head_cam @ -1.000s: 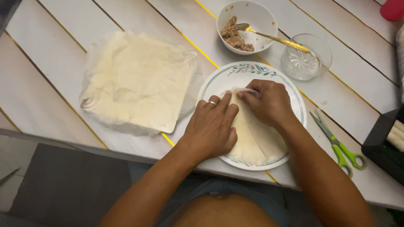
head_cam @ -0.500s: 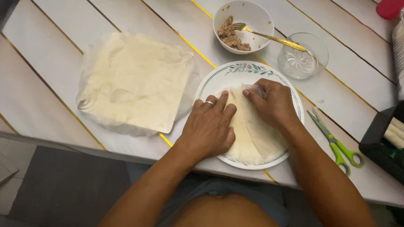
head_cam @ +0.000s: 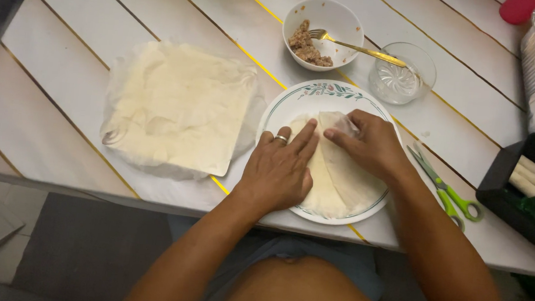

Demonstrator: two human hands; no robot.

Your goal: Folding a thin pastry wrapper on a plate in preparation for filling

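**Desk:** White planks with thin yellow seams make up the worktop [head_cam: 62, 68], seen from above. What are the hands doing?

**Photographer:** Both forearms reach in from the bottom edge and meet over a round plate [head_cam: 284, 110] with a green rim and a leafy border. The left hand [head_cam: 279, 167], a ring on one finger, lies palm down with fingers straight and close together, pressing flat on a pale, thin wrapper [head_cam: 342, 176] spread on the plate. The right hand [head_cam: 371, 147] is curled, its fingers pinched together on the wrapper's upper flap, which is folded over.

**Desk:** And around the plate?

**Photographer:** Left of it, a square stack of soft, creased wrappers [head_cam: 181, 107] on crinkled clear plastic. Beyond it, a white bowl [head_cam: 344, 15] of brown minced filling with a gold fork [head_cam: 360, 49] resting in it, beside a small cut-glass dish [head_cam: 403, 75]. Green-handled scissors [head_cam: 451, 189] lie to the right, near a black tray [head_cam: 503, 184] holding pale rolls.
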